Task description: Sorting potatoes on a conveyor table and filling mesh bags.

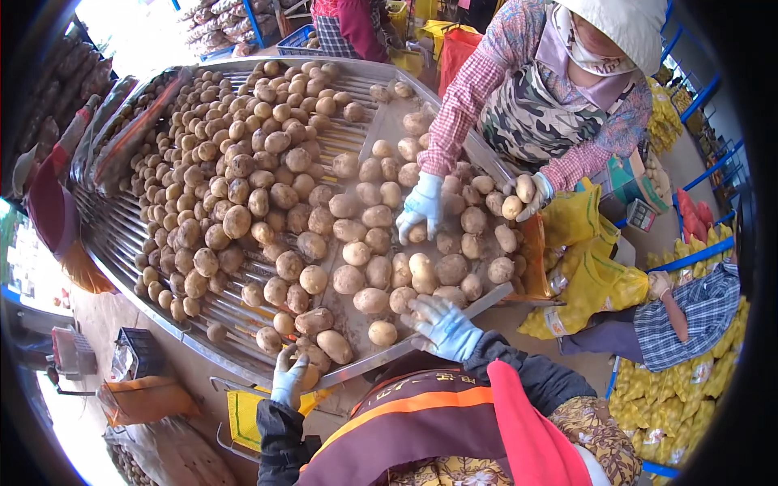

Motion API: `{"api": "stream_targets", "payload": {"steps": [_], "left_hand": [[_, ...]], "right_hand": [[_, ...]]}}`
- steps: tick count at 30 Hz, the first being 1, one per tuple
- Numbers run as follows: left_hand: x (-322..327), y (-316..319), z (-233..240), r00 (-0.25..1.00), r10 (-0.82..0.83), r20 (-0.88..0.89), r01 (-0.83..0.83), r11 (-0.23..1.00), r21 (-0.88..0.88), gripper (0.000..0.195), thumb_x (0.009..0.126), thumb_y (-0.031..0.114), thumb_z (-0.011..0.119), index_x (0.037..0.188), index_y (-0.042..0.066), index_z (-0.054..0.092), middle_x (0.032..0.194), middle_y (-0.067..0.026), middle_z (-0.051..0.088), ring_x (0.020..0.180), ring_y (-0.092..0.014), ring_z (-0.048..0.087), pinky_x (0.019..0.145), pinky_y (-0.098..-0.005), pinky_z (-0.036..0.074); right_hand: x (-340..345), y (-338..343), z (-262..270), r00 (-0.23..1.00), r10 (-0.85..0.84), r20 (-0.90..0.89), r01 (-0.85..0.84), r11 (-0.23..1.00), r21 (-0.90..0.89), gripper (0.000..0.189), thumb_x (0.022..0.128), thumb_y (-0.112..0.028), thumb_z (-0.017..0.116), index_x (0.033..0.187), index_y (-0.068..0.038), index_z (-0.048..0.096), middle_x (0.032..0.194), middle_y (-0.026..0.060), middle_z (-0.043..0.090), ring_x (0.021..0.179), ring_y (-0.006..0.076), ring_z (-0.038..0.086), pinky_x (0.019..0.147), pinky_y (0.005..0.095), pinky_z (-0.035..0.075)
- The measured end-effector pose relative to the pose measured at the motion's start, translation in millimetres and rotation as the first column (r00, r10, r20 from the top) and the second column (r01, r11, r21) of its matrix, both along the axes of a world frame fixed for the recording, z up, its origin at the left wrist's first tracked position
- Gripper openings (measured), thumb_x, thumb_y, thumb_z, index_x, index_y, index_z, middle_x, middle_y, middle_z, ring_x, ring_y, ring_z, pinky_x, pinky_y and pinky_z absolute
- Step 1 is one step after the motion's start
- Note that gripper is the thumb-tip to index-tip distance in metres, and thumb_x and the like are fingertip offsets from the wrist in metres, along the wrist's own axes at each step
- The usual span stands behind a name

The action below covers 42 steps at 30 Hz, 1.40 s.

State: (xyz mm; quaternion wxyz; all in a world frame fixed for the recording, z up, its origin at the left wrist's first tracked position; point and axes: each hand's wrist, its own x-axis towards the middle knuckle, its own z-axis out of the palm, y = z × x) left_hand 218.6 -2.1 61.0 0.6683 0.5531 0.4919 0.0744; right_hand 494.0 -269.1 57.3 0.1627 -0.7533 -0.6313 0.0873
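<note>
Potatoes [237, 222] of mixed sizes cover a metal sorting table [355, 369] with a slatted roller bed and a flat near-right section. My left hand [289, 378], in a pale work glove, is at the table's near corner, fingers apart. A potato [310, 377] lies right beside its thumb; part of the hand's grip is hidden. My right hand [447, 328], in a light blue and white glove, reaches over the near rim with spread fingers. Its fingertips touch or nearly touch potatoes [402, 300] there, and I see nothing held in it.
Across the table a co-worker's gloved hand [420, 208] reaches into the potatoes; the other hand [537, 195] holds potatoes. Yellow mesh sacks [583, 291] stand at right, near another person. A black crate [141, 352] and an orange bag [146, 400] sit on the floor at left.
</note>
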Motion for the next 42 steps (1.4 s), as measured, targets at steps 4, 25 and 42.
{"api": "stream_targets", "payload": {"steps": [4, 25, 42], "left_hand": [[52.4, -4.8, -4.4, 0.975, -0.08, 0.205, 0.116, 0.979, -0.17, 0.055, 0.094, 0.031, 0.065, 0.137, 0.001, 0.046, 0.123, -0.011, 0.058, 0.109, -0.018, 0.057, 0.094, -0.0317, 0.047], [31.6, 17.7, -50.3, 0.996, 0.084, -0.027, -0.061, 0.874, 0.481, 0.065, 0.086, 0.021, 0.072, 0.142, 0.004, 0.043, 0.149, -0.0124, 0.038, 0.138, -0.025, 0.034, 0.113, -0.0343, 0.029], [9.7, 32.0, -22.0, 0.932, 0.217, 0.289, -0.161, 0.965, -0.208, 0.057, 0.097, 0.032, 0.059, 0.144, 0.006, 0.039, 0.133, -0.0102, 0.056, 0.111, -0.021, 0.062, 0.089, -0.0387, 0.055]], "right_hand": [[-3.7, 5.5, -19.4, 0.976, -0.003, 0.216, 0.052, 0.974, -0.221, 0.051, 0.089, -0.047, 0.058, 0.131, -0.019, 0.06, 0.156, 0.0048, 0.032, 0.14, 0.0349, 0.033, 0.117, 0.0513, 0.021], [-57.0, 156.1, -6.7, 0.933, 0.342, 0.11, -0.309, 0.92, -0.243, 0.072, 0.082, -0.055, 0.062, 0.145, -0.027, 0.043, 0.16, 0.0058, 0.024, 0.147, 0.0293, 0.021, 0.111, 0.0687, 0.012], [12.9, 66.7, -27.8, 0.976, -0.101, 0.194, 0.085, 0.992, 0.09, 0.043, 0.082, -0.03, 0.066, 0.122, -0.013, 0.062, 0.129, 0.0101, 0.055, 0.126, 0.0329, 0.045, 0.106, 0.0519, 0.033]]}}
